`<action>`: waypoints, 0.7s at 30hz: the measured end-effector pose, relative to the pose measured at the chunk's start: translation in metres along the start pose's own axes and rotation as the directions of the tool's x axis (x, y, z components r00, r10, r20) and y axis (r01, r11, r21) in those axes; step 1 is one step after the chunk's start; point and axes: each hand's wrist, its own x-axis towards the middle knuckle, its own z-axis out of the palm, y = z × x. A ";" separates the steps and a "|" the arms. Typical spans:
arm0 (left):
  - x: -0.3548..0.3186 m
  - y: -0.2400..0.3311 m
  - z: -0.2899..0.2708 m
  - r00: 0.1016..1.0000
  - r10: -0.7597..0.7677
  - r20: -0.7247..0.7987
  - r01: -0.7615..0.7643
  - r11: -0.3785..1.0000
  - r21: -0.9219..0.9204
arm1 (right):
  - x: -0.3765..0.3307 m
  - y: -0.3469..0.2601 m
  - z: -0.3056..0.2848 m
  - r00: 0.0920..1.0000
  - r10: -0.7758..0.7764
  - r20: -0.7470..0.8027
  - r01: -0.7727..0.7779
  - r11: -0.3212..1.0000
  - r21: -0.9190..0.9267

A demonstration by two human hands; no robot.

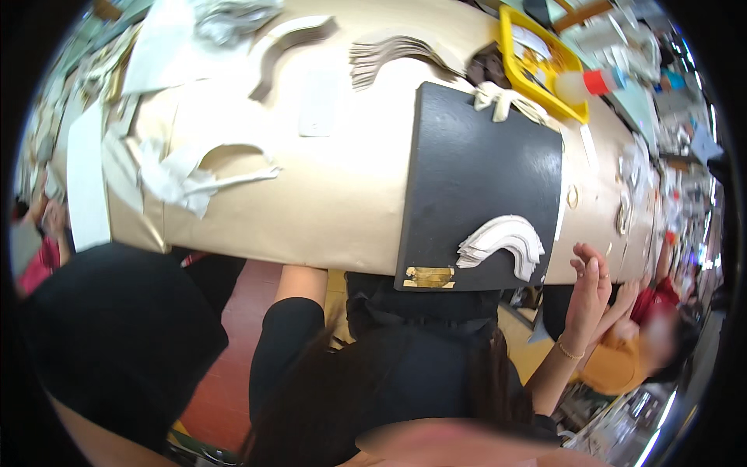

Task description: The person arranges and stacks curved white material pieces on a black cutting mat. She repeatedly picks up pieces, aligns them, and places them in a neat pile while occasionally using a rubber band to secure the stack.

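At the near edge of the black rectangular mat, a fanned stack of white curved card pieces lay just left of the right hand, whose fingers were loosely spread and held nothing. The left hand was hidden under the brown-paper-covered table, so its fingers could not be judged. It looked like a pause between pieces; reaching the stack would need a short move leftward.

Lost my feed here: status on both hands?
Right hand open, raised beside table edge, holding nothing. Left hand hidden under table. Stack of white curved paper cutouts on black rectangular mat, untouched.
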 end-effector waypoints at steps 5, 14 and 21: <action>-0.006 0.001 -0.018 0.998 0.043 -0.054 -0.033 0.985 0.167 | 0.016 -0.008 0.021 0.992 0.027 0.123 -0.003 0.980 -0.198; -0.030 0.016 -0.032 0.985 0.170 0.005 -0.142 0.806 0.575 | 0.041 -0.009 0.062 0.795 -0.103 0.598 0.487 0.696 -0.528; -0.071 0.032 -0.058 0.801 0.079 0.594 -0.571 -0.199 0.797 | 0.046 0.016 0.066 0.750 -0.125 0.650 0.578 0.603 -0.550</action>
